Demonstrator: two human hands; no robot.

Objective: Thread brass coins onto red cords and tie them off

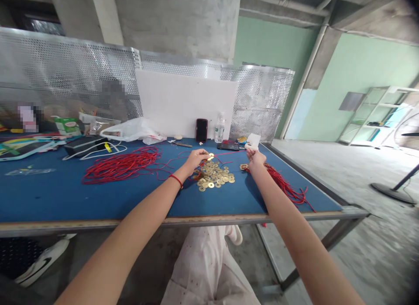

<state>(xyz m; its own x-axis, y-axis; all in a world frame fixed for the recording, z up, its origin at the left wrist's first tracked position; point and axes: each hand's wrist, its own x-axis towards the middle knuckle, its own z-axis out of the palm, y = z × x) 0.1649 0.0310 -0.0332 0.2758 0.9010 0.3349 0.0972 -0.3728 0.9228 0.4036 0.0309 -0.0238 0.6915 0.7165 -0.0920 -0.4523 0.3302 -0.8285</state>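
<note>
My left hand [196, 158] is closed in a pinch on a brass coin [210, 156] with a red cord running through it. My right hand [255, 156] is closed round the other end of that red cord [229, 154], which stretches between the two hands. Below them a heap of brass coins [214, 176] lies on the blue table [98, 195]. A bundle of red cords [122, 165] lies to the left, and finished red strands [288, 187] trail along my right forearm.
At the back stand a phone [201, 130], a water bottle [219, 128], a white board [185, 104] and a plastic bag [131, 130]. Clutter and cables fill the far left. The table edge [209, 220] is near my lap; bare concrete floor lies to the right.
</note>
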